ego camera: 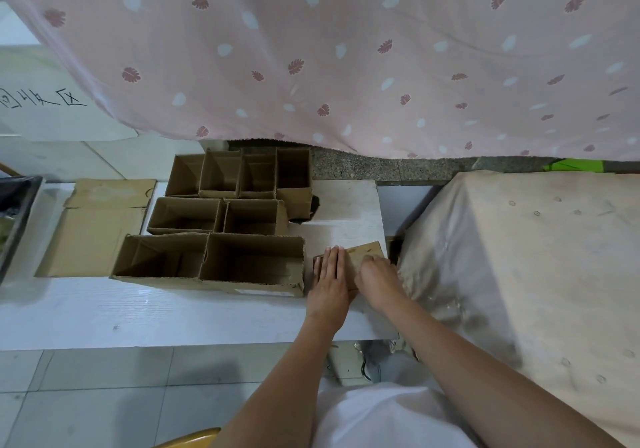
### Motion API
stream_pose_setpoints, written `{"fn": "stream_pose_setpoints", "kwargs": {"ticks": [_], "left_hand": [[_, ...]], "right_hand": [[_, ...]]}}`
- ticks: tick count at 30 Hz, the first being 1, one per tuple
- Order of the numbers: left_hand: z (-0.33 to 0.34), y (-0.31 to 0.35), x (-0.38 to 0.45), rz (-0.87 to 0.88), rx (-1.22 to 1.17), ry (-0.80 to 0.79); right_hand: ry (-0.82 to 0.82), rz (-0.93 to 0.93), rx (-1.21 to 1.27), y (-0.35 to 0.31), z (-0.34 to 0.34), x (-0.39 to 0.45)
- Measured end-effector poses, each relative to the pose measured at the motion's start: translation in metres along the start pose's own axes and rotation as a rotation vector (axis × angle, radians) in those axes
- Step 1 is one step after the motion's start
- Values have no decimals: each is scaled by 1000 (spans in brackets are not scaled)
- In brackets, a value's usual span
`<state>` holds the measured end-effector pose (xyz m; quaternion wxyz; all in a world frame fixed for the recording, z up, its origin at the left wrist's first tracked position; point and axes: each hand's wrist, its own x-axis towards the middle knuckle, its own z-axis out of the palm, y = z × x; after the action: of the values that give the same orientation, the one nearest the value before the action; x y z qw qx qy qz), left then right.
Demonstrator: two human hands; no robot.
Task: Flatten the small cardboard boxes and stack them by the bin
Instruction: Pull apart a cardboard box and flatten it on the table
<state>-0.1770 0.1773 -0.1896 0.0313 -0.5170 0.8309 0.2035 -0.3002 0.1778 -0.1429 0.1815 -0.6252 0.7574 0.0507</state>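
Observation:
A flattened small cardboard box (367,252) lies on the white table (138,312) near its right end. My left hand (329,281) presses flat on its left part with straight fingers. My right hand (377,279) rests on its right part with fingers bent over the cardboard; whether it grips the edge is hidden. Several open, upright small boxes stand in rows to the left, the nearest one (252,264) right beside my left hand. A larger flattened carton (97,226) lies at the left of the table.
A dark bin (17,212) sits at the far left edge. A cloth-covered block (519,257) stands close on the right. A pink patterned curtain (346,49) hangs behind the table. Tiled floor (104,395) lies in front.

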Motion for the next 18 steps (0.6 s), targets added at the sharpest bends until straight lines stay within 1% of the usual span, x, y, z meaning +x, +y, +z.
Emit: {"fn": "stream_pose_setpoints", "kwargs": {"ticks": [2, 4, 6, 7, 9, 13, 14, 16, 18], "left_hand": [[0, 0, 1, -3, -6, -4], [0, 2, 1, -9, -28, -6], [-1, 2, 1, -13, -58, 2], [-1, 2, 1, -12, -69, 9], [-2, 2, 0, -9, -85, 23], [-4, 1, -1, -19, -117, 15], [-4, 2, -1, -27, -130, 12], [-5, 2, -1, -46, -168, 4], [-5, 2, -2, -62, -213, -2]], "right_hand": [[-23, -14, -87, -1, 0, 5], [0, -37, -144, 5, -3, 10], [31, -44, -125, 15, -11, 18], [47, -26, -69, 20, -18, 20], [98, 33, 118, 27, -34, 25], [163, 129, 655, 36, -44, 20], [155, 121, 729, 35, -43, 16], [100, 53, 756, 34, -38, 10], [45, 19, 703, 32, -31, 5]]}}
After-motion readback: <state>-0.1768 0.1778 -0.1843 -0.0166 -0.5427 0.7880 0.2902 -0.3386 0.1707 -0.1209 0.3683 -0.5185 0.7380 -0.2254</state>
